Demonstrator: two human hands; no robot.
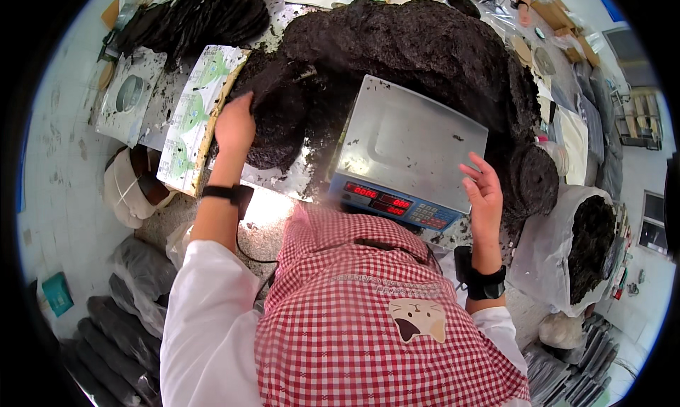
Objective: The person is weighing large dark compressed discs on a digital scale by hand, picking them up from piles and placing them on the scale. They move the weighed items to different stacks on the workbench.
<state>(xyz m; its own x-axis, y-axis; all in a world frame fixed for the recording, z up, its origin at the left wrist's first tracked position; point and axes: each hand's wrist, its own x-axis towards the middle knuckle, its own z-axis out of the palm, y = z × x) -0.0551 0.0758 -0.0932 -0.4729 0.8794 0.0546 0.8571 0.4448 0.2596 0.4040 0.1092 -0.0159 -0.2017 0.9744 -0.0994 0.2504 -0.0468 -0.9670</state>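
Observation:
My left hand (236, 127) reaches into the edge of a stack of dark, round, flaky cakes (280, 127) that look like dried seaweed. Its fingertips disappear against the dark material, so their grip is hidden. Beside that hand stands a white and green carton (191, 127). My right hand (484, 187) is held at the right edge of a digital scale (411, 141), fingers apart and holding nothing. The scale's steel plate bears only a few dark crumbs, and its red display is lit.
A large heap of the dark cakes (404, 39) curves behind the scale. More dark pieces (195, 18) lie at the far left. A clear bag of dark material (591, 248) stands at the right. Another person's hand (523, 7) shows at the far right.

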